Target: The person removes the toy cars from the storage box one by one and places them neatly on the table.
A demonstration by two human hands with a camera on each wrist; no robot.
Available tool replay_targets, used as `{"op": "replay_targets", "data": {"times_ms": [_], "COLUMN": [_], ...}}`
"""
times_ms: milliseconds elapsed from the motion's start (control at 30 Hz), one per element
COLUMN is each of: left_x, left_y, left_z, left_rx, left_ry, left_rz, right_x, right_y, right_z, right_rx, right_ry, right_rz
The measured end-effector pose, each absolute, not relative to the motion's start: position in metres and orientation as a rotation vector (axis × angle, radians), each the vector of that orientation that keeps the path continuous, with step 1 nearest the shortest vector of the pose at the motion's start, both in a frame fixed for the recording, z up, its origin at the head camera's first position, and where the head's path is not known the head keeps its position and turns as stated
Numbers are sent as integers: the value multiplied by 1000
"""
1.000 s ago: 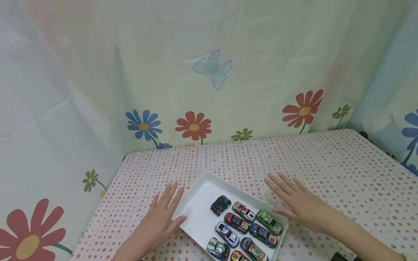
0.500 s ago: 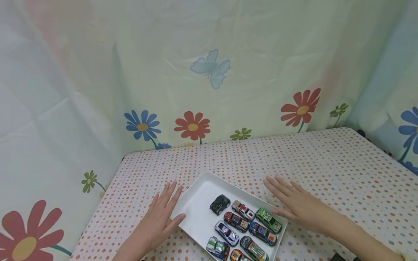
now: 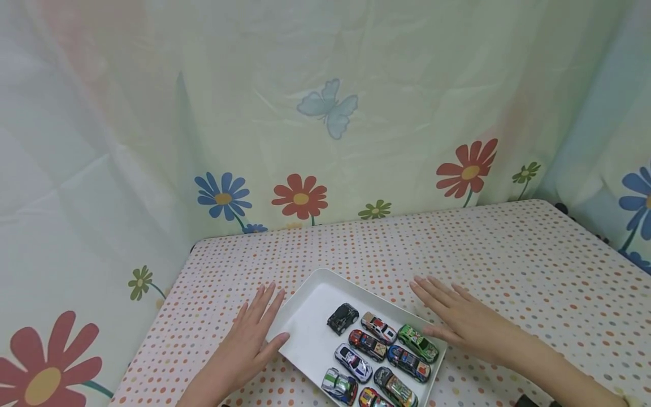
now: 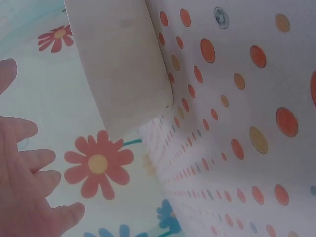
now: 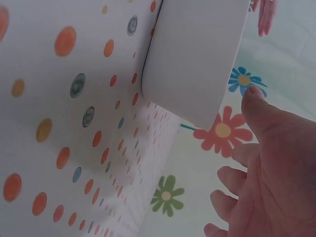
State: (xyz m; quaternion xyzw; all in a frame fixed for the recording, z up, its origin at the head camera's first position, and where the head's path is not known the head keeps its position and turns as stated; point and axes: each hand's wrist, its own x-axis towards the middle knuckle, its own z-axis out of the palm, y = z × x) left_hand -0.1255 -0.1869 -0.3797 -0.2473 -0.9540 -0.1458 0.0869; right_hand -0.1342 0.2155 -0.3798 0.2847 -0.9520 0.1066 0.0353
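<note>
A white rectangular tray (image 3: 305,316) lies at an angle near the front of the table, its lower end cut off by the head view. Several toy cars sit in its right and lower part, among them a black car (image 3: 343,319), a green car (image 3: 418,343) and a white-and-purple car (image 3: 353,363). My left hand (image 3: 244,342) is beside the tray's left side, fingers straight, thumb towards the rim. On the other side my right hand (image 3: 465,322) has its fingers extended, thumb overlapping the tray's right corner. Both wrist views show the tray's outer wall (image 4: 121,59) apart from the palms.
The table carries a white dotted cloth (image 3: 386,249). Behind and to the left hangs a pale curtain (image 3: 244,113) printed with flowers and a butterfly. A small dark object (image 3: 529,401) shows at the bottom edge, below the right forearm.
My right hand has lowered very slightly. The left hand, the tray and the cars keep their places, apart from a small shift of the whole view.
</note>
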Motion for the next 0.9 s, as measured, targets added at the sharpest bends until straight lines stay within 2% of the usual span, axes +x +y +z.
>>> {"op": "replay_targets", "data": {"times_ms": [333, 900], "left_x": [-126, -127], "left_y": [-187, -192], "left_z": [-382, -391], "left_rx": [-726, -706], "left_ry": [-2859, -2893], "left_rz": [-432, -459], "right_x": [-131, -123], "right_y": [217, 201], "right_z": [-381, -379], "right_rx": [906, 1124], "right_ry": [-2905, -2757], "right_rz": [332, 377]}}
